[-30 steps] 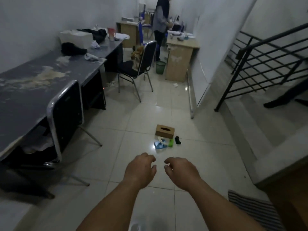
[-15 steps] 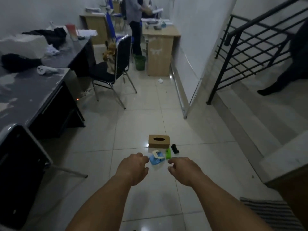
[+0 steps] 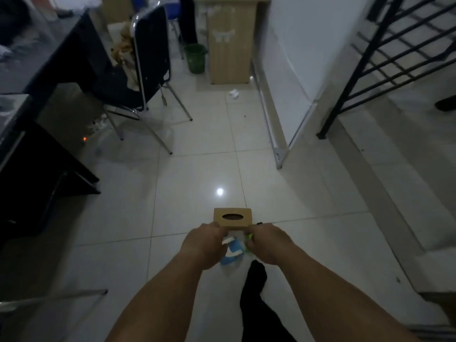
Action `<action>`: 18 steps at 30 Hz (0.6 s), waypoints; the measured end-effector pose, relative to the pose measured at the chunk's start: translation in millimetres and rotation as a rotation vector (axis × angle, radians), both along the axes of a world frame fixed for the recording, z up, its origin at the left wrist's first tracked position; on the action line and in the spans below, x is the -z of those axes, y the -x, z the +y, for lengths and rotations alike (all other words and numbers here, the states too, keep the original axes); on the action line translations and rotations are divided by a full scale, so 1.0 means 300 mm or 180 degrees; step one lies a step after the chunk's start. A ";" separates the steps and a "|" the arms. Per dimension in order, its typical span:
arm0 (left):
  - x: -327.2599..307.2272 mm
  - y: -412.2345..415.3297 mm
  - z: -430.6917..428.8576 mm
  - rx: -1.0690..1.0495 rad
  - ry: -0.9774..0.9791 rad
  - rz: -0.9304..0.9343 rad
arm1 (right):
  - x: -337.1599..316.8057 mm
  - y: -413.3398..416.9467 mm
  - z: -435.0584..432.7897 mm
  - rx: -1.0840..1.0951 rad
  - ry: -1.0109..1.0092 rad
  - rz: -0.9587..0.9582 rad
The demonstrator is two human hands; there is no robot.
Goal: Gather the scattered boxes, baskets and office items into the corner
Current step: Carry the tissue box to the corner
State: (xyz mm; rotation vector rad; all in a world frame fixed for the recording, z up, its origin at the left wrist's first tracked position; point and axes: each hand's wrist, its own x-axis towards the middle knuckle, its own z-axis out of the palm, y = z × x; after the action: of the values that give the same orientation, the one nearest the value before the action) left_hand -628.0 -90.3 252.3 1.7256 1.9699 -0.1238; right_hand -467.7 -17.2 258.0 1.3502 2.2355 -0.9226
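On the white tiled floor [image 3: 187, 183] of a dim office, between a dark desk [image 3: 61, 60] and a black metal stair railing [image 3: 385, 53], my two bare arms extend toward a small cluster of things. My left hand [image 3: 204, 245] and my right hand [image 3: 267, 243] hang side by side, backs up. Each overlaps a near corner of a brown rectangular tissue box with an oval slot in its top [image 3: 233, 218]. The fingers of both hands curl down out of sight behind the knuckles, so I cannot tell whether either hand grips the box, only touches it, or is held just above it.

The box sits flat on the tile, slot upward, well apart from any wall. In the gap between my hands lies a flat blue-and-white item [image 3: 232, 253], too blurred to name. A small bright green object [image 3: 248, 236] shows beside my right hand, mostly hidden. A sliver of a small black object [image 3: 259, 223] peeks out at the box's right near corner. A black-clad leg [image 3: 255, 275] stands just below the hands.

Farther off, a black chair with chrome legs [image 3: 150, 50] stands by the desk. Beyond it, a green waste bin [image 3: 195, 58] sits beside a light wooden cabinet [image 3: 230, 43]. A crumpled white paper [image 3: 234, 93] lies on the tile before the cabinet.
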 end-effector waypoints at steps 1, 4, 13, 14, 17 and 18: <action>0.032 0.011 0.067 -0.0168 0.0074 -0.0072 | 0.027 0.015 0.079 -0.0074 0.0116 -0.0035; 0.140 0.045 0.250 -0.0513 0.0243 -0.0236 | 0.109 0.062 0.283 -0.0246 0.0338 -0.0142; 0.754 0.138 0.644 -0.1128 0.0533 -0.0274 | 0.738 0.191 0.692 0.0030 0.0465 -0.0264; 0.830 0.142 0.673 -0.1124 0.0560 -0.0237 | 0.821 0.202 0.716 0.0050 0.0436 -0.0282; 1.124 0.149 0.744 -0.1179 0.0616 -0.0262 | 1.114 0.238 0.776 0.0085 0.0414 -0.0456; 1.216 0.153 0.761 -0.1189 0.0644 -0.0291 | 1.201 0.247 0.793 0.0114 0.0435 -0.0546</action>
State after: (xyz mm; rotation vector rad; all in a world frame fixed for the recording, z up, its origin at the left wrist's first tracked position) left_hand -673.9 138.1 -112.5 1.1952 2.0938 -0.1058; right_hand -541.7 220.7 -102.4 1.3572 1.9900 -0.9171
